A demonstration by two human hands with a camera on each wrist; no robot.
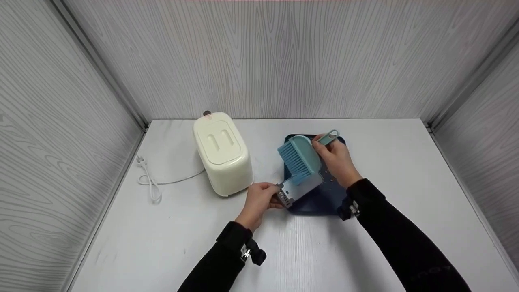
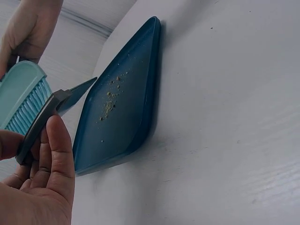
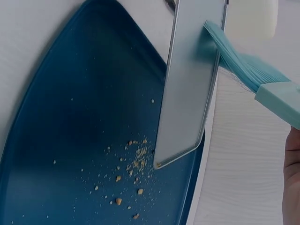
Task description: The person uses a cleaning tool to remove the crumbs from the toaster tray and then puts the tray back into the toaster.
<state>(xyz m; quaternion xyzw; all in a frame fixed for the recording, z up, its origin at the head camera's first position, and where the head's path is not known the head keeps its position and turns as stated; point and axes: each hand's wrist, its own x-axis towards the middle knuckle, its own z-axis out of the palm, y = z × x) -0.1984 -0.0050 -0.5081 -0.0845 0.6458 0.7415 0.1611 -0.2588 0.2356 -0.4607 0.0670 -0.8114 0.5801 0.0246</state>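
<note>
My left hand [image 1: 258, 199] pinches the grey end of a metal crumb tray [image 1: 305, 189], thumb on one side and fingers on the other. In my right hand [image 1: 336, 161] is the handle of a light-blue brush [image 1: 310, 154]. Its bristles [image 3: 234, 58] bend against the metal surface of the crumb tray in the right wrist view. Both are held above a dark blue tray [image 1: 320, 202]. Tan crumbs [image 3: 139, 161] lie scattered on that tray, and a little crumb residue shows at the crumb tray's lower corner.
A cream toaster [image 1: 224, 156] with a two-slotted lid stands left of the blue tray. Its white cord [image 1: 178, 180] runs left to a plug [image 1: 140, 160] on the white table [image 1: 162, 243]. Grey wood-grain panels [image 1: 263, 61] enclose the back and sides.
</note>
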